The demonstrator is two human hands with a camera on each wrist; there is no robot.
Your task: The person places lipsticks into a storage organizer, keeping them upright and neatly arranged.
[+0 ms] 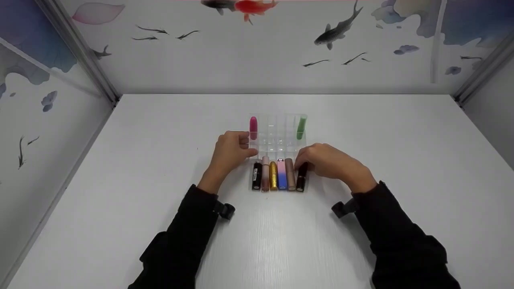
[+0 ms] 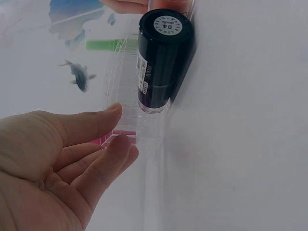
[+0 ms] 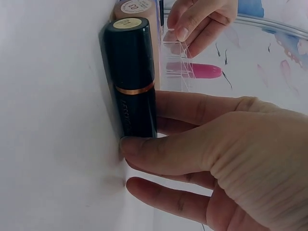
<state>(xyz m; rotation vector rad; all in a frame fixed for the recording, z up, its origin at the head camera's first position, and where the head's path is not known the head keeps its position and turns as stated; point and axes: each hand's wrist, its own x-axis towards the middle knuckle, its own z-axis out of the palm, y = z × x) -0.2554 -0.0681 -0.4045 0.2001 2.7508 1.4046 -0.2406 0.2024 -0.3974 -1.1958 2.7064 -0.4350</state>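
Observation:
A clear plastic divided organizer (image 1: 276, 141) stands on the table. My left hand (image 1: 233, 151) grips its left side, thumb at the front and fingers beside it. My right hand (image 1: 331, 161) pinches a dark lipstick tube with a copper band (image 3: 134, 90) at the right end of the front row. Left of that tube lie a brown tube (image 1: 290, 174), a pink-and-blue tube (image 1: 282, 175), a gold tube (image 1: 274, 176), a lip gloss tube (image 1: 265, 176) and a black tube (image 2: 166, 57). At the back, a pink tube (image 1: 253, 127) occupies the left end and a green tube (image 1: 302, 126) the right.
The white table (image 1: 160, 160) extends around the organizer. A back wall (image 1: 257, 60) printed with fish and a similar left wall (image 1: 40, 132) border it. Each forearm wears a black sleeve and a small wrist camera (image 1: 227, 211).

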